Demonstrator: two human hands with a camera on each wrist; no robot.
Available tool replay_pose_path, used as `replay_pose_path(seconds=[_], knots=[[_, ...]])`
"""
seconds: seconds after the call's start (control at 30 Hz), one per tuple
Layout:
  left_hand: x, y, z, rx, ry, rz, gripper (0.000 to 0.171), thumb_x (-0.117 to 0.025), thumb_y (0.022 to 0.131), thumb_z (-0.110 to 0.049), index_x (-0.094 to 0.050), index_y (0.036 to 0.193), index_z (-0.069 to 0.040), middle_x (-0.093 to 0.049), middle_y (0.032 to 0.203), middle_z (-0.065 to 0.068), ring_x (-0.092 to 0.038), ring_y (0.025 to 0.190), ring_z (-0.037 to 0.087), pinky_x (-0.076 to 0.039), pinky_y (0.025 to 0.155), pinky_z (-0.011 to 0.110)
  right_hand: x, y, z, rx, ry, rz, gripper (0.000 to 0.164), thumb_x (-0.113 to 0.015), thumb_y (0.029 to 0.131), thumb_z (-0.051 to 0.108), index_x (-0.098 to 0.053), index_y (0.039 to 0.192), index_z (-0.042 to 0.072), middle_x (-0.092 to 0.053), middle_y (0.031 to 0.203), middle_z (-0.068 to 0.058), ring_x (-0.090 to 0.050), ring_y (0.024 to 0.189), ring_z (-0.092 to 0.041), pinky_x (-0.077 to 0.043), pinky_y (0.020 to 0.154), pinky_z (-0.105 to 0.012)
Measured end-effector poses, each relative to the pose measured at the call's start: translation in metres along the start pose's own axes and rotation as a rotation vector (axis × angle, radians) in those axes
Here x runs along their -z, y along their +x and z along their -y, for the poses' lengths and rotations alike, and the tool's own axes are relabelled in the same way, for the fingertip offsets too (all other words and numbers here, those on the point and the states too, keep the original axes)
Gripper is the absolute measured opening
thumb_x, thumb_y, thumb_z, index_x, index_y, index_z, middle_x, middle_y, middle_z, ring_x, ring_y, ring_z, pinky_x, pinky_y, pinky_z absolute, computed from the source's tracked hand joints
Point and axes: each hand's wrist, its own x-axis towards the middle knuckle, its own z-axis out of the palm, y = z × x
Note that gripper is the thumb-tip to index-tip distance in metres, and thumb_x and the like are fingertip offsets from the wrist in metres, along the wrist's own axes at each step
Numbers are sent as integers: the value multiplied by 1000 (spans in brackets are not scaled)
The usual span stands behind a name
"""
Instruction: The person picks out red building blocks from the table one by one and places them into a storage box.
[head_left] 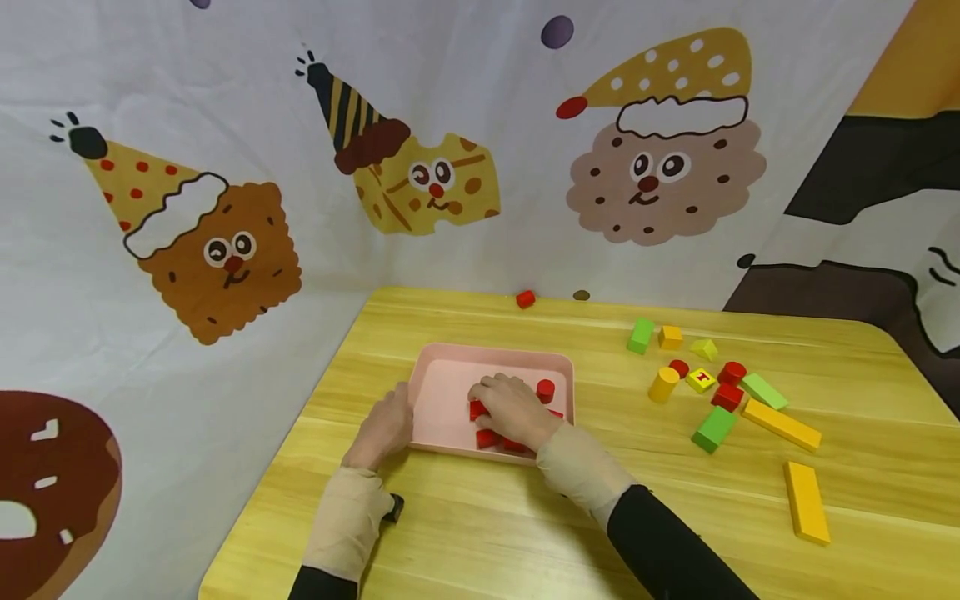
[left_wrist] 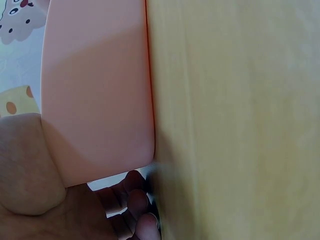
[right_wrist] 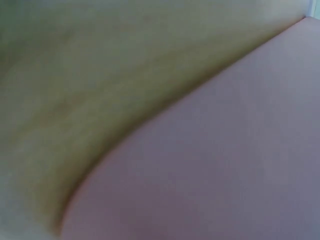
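Observation:
A shallow pink tray [head_left: 450, 400] lies on the wooden table. My left hand [head_left: 385, 425] grips its left end; in the left wrist view the thumb [left_wrist: 27, 160] presses the tray's wall [left_wrist: 100, 100] and the other fingers curl below the corner. Inside the tray, my right hand [head_left: 513, 408] pinches a red block [head_left: 477, 410] between thumb and fingers, partly hidden by them. Other red blocks [head_left: 487, 438] lie under and around that hand, with a red cylinder [head_left: 545, 390] behind it. The right wrist view shows only the tray's pink wall [right_wrist: 210, 165] close up.
On the right of the table [head_left: 480, 533] lie green blocks [head_left: 714, 429], long orange blocks [head_left: 807, 502], an orange cylinder [head_left: 663, 384], a yellow block with a red letter [head_left: 701, 380] and red pieces [head_left: 727, 397]. One red cylinder [head_left: 526, 298] lies at the back edge, before a printed cloth.

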Motion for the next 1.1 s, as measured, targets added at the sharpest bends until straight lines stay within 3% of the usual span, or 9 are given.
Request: replay_pose_path(seconds=[0.47, 0.8, 1.1], knots=[[-3, 0, 0, -14, -4, -10, 20, -39, 100, -6, -45, 117, 3, -54, 88, 17, -57, 77, 32, -48, 66, 48, -3, -2, 0, 6, -39, -9, 31, -79, 83, 28, -67, 109, 16, -61, 99, 2, -54, 92, -19, -45, 79, -35], [0, -1, -2, 15, -3, 2, 24, -35, 102, -7, -44, 121, 3, -54, 92, 17, -57, 81, 33, -47, 70, 49, 2, -7, 0, 11, -70, -29, 39, -78, 83, 33, -66, 116, 15, -62, 106, 0, -54, 98, -20, -44, 81, -35], [1, -3, -1, -13, -9, -7, 23, -36, 101, -6, -45, 120, 4, -53, 92, 17, -57, 80, 34, -47, 69, 49, 16, -21, 3, 44, -106, -124, 37, -78, 82, 33, -67, 114, 16, -62, 106, 1, -55, 100, -20, -41, 82, -37]])
